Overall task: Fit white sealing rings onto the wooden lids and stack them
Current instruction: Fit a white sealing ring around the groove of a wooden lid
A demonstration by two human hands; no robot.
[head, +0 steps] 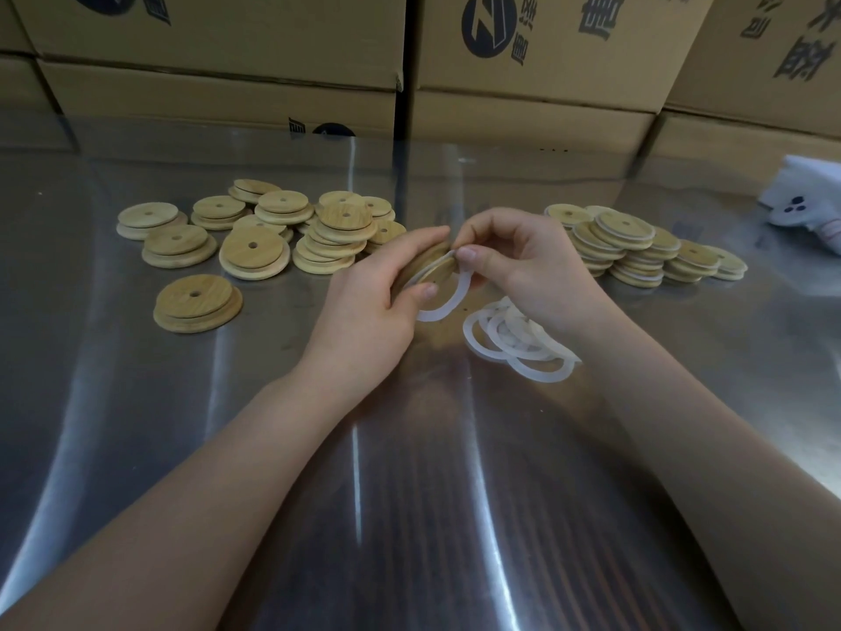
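My left hand [373, 302] grips a round wooden lid [432, 266] tilted on edge above the steel table. My right hand [514, 261] pinches a white sealing ring [448, 302] against the lid's top edge; the ring's lower loop hangs free below the lid. A loose pile of white rings [514, 343] lies on the table under my right wrist. Bare wooden lids [255, 239] lie scattered and in short stacks at the left. Lids with white rings on them [637, 252] stand in stacks at the right.
The steel table [182, 425] is shiny and reflective. Cardboard boxes [523, 61] form a wall along its far edge. A white cloth-like thing with dark spots [805, 198] lies at the far right.
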